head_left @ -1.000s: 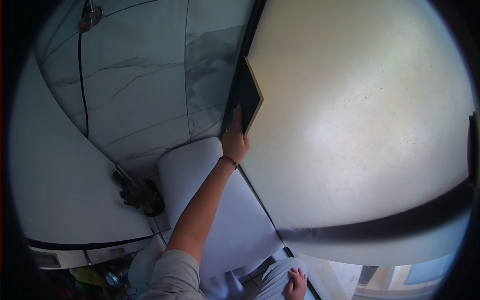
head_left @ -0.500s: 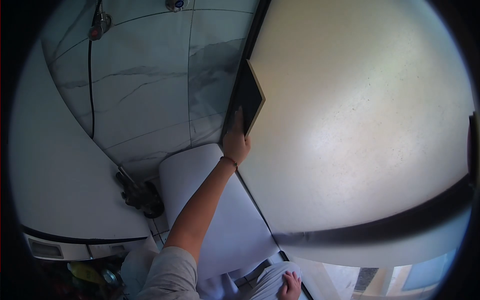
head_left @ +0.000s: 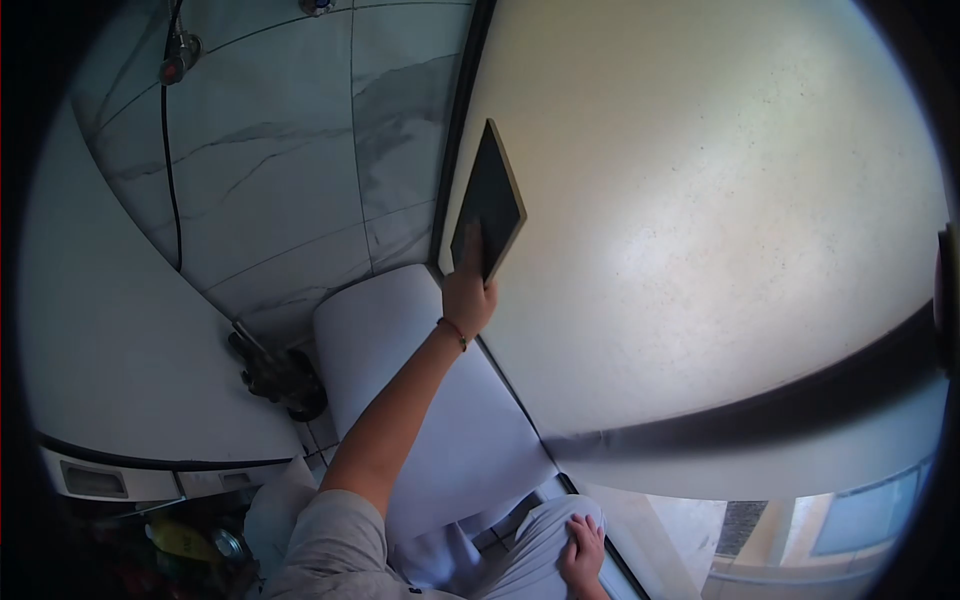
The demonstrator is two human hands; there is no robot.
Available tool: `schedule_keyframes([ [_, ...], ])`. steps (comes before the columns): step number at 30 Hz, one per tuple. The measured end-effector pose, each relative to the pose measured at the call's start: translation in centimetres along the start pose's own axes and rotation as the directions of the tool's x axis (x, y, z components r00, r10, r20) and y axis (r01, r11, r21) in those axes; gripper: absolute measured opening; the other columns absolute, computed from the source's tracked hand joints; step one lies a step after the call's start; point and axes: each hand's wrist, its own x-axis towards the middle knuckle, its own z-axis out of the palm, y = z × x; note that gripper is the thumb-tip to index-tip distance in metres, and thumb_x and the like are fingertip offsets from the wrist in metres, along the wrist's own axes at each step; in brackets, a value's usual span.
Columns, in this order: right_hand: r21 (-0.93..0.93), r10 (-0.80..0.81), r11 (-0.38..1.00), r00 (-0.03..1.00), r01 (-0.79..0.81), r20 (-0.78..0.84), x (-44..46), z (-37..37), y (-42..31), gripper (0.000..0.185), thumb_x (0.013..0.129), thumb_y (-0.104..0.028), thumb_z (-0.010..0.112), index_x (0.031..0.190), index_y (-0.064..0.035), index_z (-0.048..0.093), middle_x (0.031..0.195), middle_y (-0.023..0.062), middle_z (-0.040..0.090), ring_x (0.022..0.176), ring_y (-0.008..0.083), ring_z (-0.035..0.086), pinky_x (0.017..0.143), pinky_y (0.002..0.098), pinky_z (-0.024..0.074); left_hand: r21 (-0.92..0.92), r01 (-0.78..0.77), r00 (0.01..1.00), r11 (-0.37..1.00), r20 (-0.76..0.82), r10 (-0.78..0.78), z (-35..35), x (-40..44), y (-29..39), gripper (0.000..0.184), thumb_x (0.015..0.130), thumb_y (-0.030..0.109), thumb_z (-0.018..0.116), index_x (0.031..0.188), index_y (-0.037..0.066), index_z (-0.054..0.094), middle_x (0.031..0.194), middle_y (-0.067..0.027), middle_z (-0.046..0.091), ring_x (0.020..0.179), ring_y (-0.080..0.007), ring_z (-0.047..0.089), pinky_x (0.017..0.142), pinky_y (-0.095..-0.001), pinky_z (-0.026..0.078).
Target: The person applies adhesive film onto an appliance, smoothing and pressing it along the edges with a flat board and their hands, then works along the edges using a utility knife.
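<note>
At the far left we have a large white panel with a curved edge [head_left: 130,300], then a thin black cable [head_left: 170,160] hanging against white, grey-veined tiles [head_left: 260,150]. Lower down, beside the panel, we see a dark, bulky object [head_left: 285,382] whose kind we cannot tell. Further right comes a smooth, pale lavender-white covered form [head_left: 440,440]. Above it our left hand [head_left: 468,292] is clamped on a flat, dark-faced board with tan edges [head_left: 493,205], its fingers lying on the dark face. We hold the board tilted before a broad, speckled cream surface [head_left: 700,220]. Our right hand [head_left: 583,548] rests on our grey-clothed knee [head_left: 548,520], fingers slightly apart.
</note>
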Motion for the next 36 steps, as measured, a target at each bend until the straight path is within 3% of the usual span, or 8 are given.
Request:
schedule_keyframes([
  [3,0.004,-0.012,1.0,1.0,0.012,0.013,0.1,-0.4,-0.4,0.033,0.086,-0.004,0.052,0.115,-0.0088,0.069,0.133,0.0117,0.067,0.136,0.0402,0.052,0.116,0.0592,0.0305,-0.058,-0.024,1.0,0.998,0.015,0.025,1.8,-7.7,5.4,0.093,0.082,0.003,0.059,0.162,0.008,0.013,0.155,-0.0328,0.036,0.088,-0.0454,0.069,0.066,-0.0462,0.06],
  [5,0.0,-0.015,1.0,1.0,0.015,0.025,-0.2,-0.7,-0.7,0.032,0.088,-0.005,0.051,0.114,-0.0087,0.069,0.133,0.0122,0.067,0.136,0.0404,0.052,0.116,0.0591,0.0307,-0.071,0.026,0.991,0.997,0.133,-0.016,2.3,-13.4,9.5,0.093,0.08,0.002,0.06,0.161,0.005,0.014,0.159,-0.0335,0.028,0.124,-0.0513,0.056,0.075,-0.0459,0.061],
  [6,-0.001,-0.017,1.0,0.999,0.017,0.03,-0.4,-0.6,-0.7,0.032,0.088,-0.005,0.051,0.115,-0.0088,0.068,0.133,0.0121,0.066,0.136,0.0402,0.052,0.116,0.0589,0.0306,-0.075,0.057,0.977,0.996,0.209,-0.04,2.5,-15.9,11.4,0.094,0.079,0.002,0.062,0.161,0.004,0.015,0.159,-0.0341,0.027,0.13,-0.0536,0.05,0.079,-0.045,0.062],
  [10,-0.008,-0.019,1.0,0.999,0.019,0.04,-0.3,-0.5,-0.5,0.032,0.088,-0.005,0.052,0.116,-0.0091,0.068,0.134,0.0121,0.066,0.137,0.0393,0.051,0.117,0.0581,0.0301,-0.045,-0.024,0.965,0.999,0.259,0.035,3.5,-21.3,13.2,0.097,0.076,0.003,0.066,0.16,0.003,0.018,0.159,-0.0341,0.027,0.128,-0.0545,0.051,0.081,-0.043,0.062],
  [18,-0.002,-0.047,0.999,0.997,0.047,0.06,-0.6,-0.8,0.1,0.034,0.089,-0.005,0.05,0.117,-0.0092,0.068,0.135,0.0116,0.065,0.138,0.0389,0.05,0.118,0.0575,0.0298,-0.045,-0.009,0.996,0.999,0.084,0.013,2.7,-13.7,10.1,0.092,0.081,0.002,0.064,0.161,0.007,0.019,0.159,-0.0313,0.031,0.127,-0.0515,0.054,0.079,-0.0439,0.063],
  [22,-0.003,-0.07,0.998,0.995,0.07,0.065,-0.4,-0.8,0.1,0.035,0.089,-0.004,0.05,0.118,-0.009,0.068,0.136,0.0117,0.065,0.138,0.0394,0.05,0.118,0.0575,0.0298,-0.013,0.014,0.98,1.0,0.196,-0.011,2.3,-16.1,10.9,0.09,0.082,0.003,0.062,0.161,0.007,0.017,0.158,-0.0311,0.032,0.126,-0.0508,0.056,0.079,-0.0447,0.062],
  [28,0.002,-0.073,0.997,0.995,0.073,0.07,-0.6,-0.9,0.3,0.038,0.086,-0.004,0.052,0.121,-0.0099,0.067,0.138,0.0105,0.064,0.139,0.0378,0.049,0.118,0.0571,0.0289,-0.047,0.07,0.995,0.996,0.072,-0.066,3.0,-11.1,8.3,0.09,0.083,0.003,0.061,0.161,0.007,0.016,0.159,-0.0318,0.03,0.127,-0.0504,0.055,0.076,-0.0451,0.063],
  [36,-0.024,-0.071,0.997,0.995,0.073,0.065,-0.4,-0.9,-0.6,0.035,0.089,-0.004,0.049,0.118,-0.0079,0.068,0.135,0.0126,0.066,0.137,0.0402,0.051,0.118,0.0553,0.0313,-0.022,0.047,0.995,0.999,0.09,-0.045,3.1,-11.5,6.4,0.09,0.085,0.004,0.06,0.161,0.007,0.014,0.158,-0.033,0.03,0.126,-0.0524,0.054,0.076,-0.0448,0.063],
])
